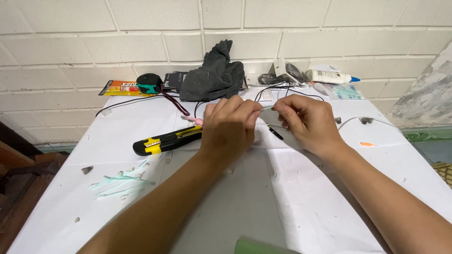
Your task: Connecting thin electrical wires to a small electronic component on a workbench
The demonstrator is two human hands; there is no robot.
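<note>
My left hand (230,127) and my right hand (308,120) meet over the middle of a white-covered table (301,197). Between their pinched fingertips they hold a thin pale green wire or tube (267,108). Thin black wires (282,90) run from under my hands toward the back of the table. A small black-tipped wire end (274,132) lies on the table just below my fingers. A yellow and black utility knife (165,140) lies to the left of my left hand, with a small pink clip (194,121) near it.
A dark grey cloth (214,73) is heaped against the brick wall. Beside it sit a teal tape measure (149,83), an orange glue packet (120,87) and a white glue bottle (332,75). Pale green offcuts (120,182) lie at the left. A white earphone cable (365,121) curls at the right.
</note>
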